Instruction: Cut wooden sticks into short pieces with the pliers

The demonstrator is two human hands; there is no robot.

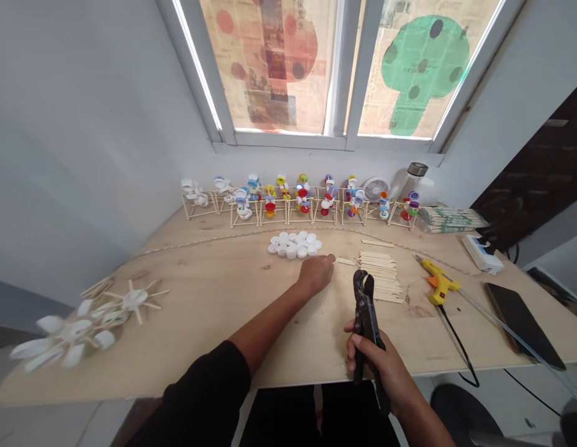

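My left hand [316, 275] lies palm down on the plywood tabletop [232, 298], its fingertips at the end of a loose wooden craft stick [345, 261]. Whether the fingers grip that stick is hidden. Just beyond the hand sits a cluster of white plastic bottle caps [294, 245]. My right hand [372, 360] is closed around the handles of black pliers [364, 307], jaws pointing up, close to a stack of craft sticks [378, 276]. A yellow hot glue gun [438, 280] lies to the right.
Along the back edge stands a row of stick frames with coloured cap figures [298, 202], beside a small fan [376, 189] and a bottle [415, 185]. A black phone [521, 323], white power strip [481, 253] and white cap-and-stick pinwheels [79, 329] also lie on the table.
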